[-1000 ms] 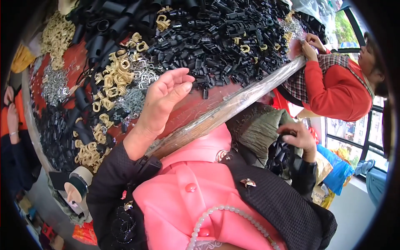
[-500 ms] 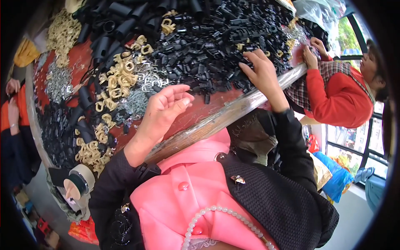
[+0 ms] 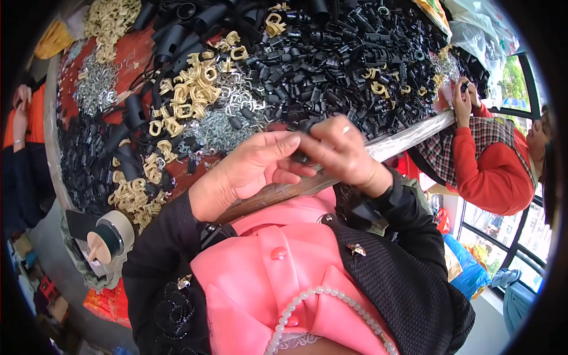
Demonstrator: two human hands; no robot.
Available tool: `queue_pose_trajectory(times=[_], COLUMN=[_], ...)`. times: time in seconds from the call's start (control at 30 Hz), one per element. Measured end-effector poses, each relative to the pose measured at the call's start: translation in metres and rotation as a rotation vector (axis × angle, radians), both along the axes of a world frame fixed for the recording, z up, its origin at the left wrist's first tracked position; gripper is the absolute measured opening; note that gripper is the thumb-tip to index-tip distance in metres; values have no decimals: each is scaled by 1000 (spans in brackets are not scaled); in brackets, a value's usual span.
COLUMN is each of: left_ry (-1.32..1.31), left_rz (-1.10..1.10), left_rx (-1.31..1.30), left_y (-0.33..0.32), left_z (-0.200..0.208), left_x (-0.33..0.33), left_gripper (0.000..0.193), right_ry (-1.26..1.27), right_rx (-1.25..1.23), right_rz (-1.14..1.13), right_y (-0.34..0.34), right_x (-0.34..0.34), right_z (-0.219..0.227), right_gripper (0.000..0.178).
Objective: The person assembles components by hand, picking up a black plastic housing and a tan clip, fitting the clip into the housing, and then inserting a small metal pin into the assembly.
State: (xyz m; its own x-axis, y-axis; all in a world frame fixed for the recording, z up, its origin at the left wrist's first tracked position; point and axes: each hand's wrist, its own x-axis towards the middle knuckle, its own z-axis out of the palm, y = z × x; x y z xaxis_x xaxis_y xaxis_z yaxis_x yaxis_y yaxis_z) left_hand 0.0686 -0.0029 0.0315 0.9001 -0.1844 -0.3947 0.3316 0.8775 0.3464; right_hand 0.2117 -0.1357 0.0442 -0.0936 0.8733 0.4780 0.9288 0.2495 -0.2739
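Both my hands meet over the near edge of the table, above its wooden rim. My left hand (image 3: 251, 163) pinches a small black part (image 3: 302, 155), and my right hand (image 3: 346, 154) grips the same part from the other side. Fingers cover most of it, so its exact kind stays hidden. Just beyond my hands lies a broad heap of small black plastic parts (image 3: 331, 77). To the left of the heap are cream-coloured plastic rings (image 3: 198, 89), silvery bent metal clips (image 3: 239, 97) and a patch of tiny grey metal pieces (image 3: 216, 129).
The table's wooden rim (image 3: 408, 135) runs along my front. Large black tubes (image 3: 171, 41) lie at the back left. A roll of tape (image 3: 115, 231) stands at the left corner. A co-worker in red sleeves (image 3: 491, 177) sits at the right; another person's hands (image 3: 21, 109) show far left.
My right hand has come back from the black heap toward me and met my left hand. A small black part is now between them. The view has shifted slightly.
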Motion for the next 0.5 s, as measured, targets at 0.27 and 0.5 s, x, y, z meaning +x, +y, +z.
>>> queue_pose_trajectory(times=[0.27, 0.5], left_ry=[102, 155], left_rz=[94, 353], left_rx=[252, 418], left_y=[20, 29], left_z=[-5, -7], left_x=[-51, -76], left_gripper=[27, 16], right_ry=[279, -19], right_rx=[-75, -167], right_rz=[67, -27], right_y=[8, 29], right_x=[-23, -15], right_z=[-22, -35], right_gripper=[31, 19])
